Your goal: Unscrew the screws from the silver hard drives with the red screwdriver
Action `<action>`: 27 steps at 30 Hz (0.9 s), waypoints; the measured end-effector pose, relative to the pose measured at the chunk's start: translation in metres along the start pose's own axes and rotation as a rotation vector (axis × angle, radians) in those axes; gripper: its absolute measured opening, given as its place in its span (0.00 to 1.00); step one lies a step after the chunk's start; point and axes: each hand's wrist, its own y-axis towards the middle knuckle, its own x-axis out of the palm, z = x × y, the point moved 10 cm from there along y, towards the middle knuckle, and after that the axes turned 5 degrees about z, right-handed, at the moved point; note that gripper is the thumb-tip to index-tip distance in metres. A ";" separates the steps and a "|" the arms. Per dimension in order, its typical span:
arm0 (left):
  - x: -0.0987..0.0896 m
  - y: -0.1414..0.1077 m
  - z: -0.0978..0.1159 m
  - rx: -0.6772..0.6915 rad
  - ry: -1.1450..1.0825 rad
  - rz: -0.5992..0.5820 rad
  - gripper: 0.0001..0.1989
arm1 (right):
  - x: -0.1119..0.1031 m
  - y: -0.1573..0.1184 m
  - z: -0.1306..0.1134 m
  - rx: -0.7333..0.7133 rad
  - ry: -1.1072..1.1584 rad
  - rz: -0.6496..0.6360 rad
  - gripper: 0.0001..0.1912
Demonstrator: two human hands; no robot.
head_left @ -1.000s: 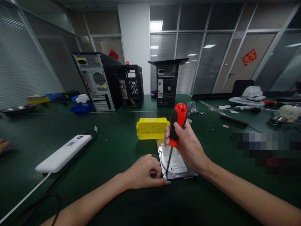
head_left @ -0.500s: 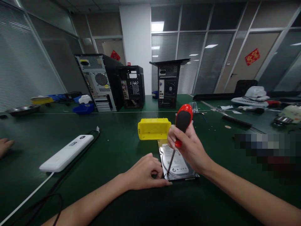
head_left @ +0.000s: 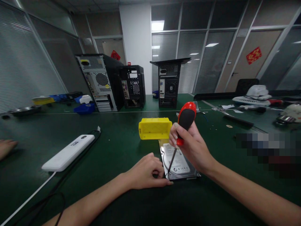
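Note:
A silver hard drive [head_left: 180, 163] with a white label lies flat on the green table in front of me. My right hand [head_left: 188, 141] is closed around the red and black handle of a screwdriver [head_left: 187, 117]. Its shaft slants down to the left, with the tip at the drive's near left corner. My left hand [head_left: 149, 172] rests at that same corner, fingers curled against the drive's left side and thumb stretched along its near edge. Whatever lies under the screwdriver tip is too small to make out.
Just behind the drive stands a yellow bin [head_left: 155, 129]. A white power strip [head_left: 69, 153] with cables lies to the left, near another person's hand [head_left: 7, 148]. Computer cases [head_left: 105, 83] line the back. On the right are a metal strip [head_left: 237, 120] and a blurred-out patch.
The screwdriver handle has shifted slightly right and leans a little more, its tip staying at the same corner. My left hand keeps its place on the drive.

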 end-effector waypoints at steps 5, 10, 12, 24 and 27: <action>0.000 0.000 0.001 -0.008 -0.009 -0.009 0.21 | 0.003 0.000 0.001 -0.008 0.005 -0.022 0.11; -0.001 -0.001 0.000 0.007 -0.021 0.013 0.21 | 0.002 0.001 0.003 0.012 0.001 -0.011 0.13; -0.001 -0.001 0.000 0.012 -0.020 0.018 0.21 | 0.002 0.001 0.002 0.004 0.003 -0.010 0.12; -0.001 0.001 0.001 0.003 -0.042 0.003 0.20 | 0.002 0.000 -0.001 -0.002 -0.028 -0.008 0.12; -0.001 0.001 0.001 0.000 -0.037 0.005 0.20 | 0.002 -0.001 0.003 0.003 -0.042 -0.027 0.12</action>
